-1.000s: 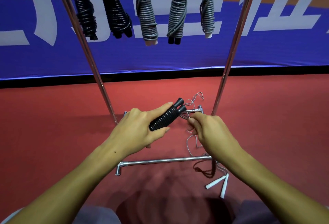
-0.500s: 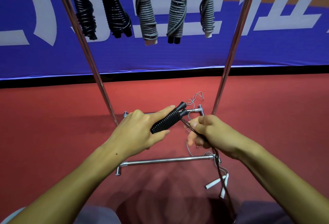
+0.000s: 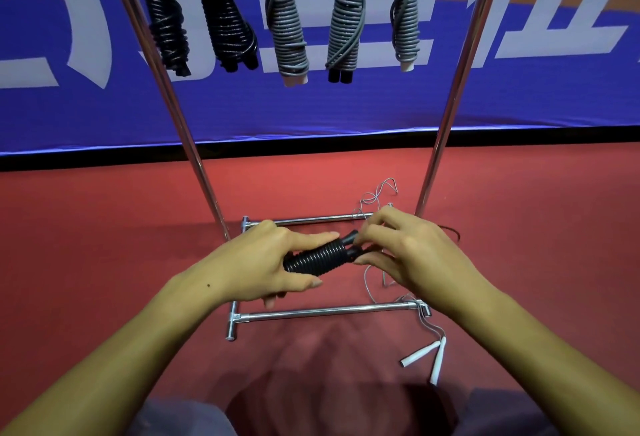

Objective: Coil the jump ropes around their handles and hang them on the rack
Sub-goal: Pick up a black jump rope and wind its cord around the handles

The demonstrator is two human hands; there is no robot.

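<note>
Above red floor (image 3: 104, 262), left hand (image 3: 252, 266) grips coiled black rope (image 3: 318, 257), right hand (image 3: 408, 252) pinching its end

Our right hand (image 3: 405, 252) has risen from beside the black handles (image 3: 320, 255) to pinch their tips; the trailing rope is gone.

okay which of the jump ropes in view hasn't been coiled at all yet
The grey rope with white handles on the red floor by the rack's base bar. It lies loose; five hang wound on the rack, and the black rope in the hands is already wrapped.
</note>
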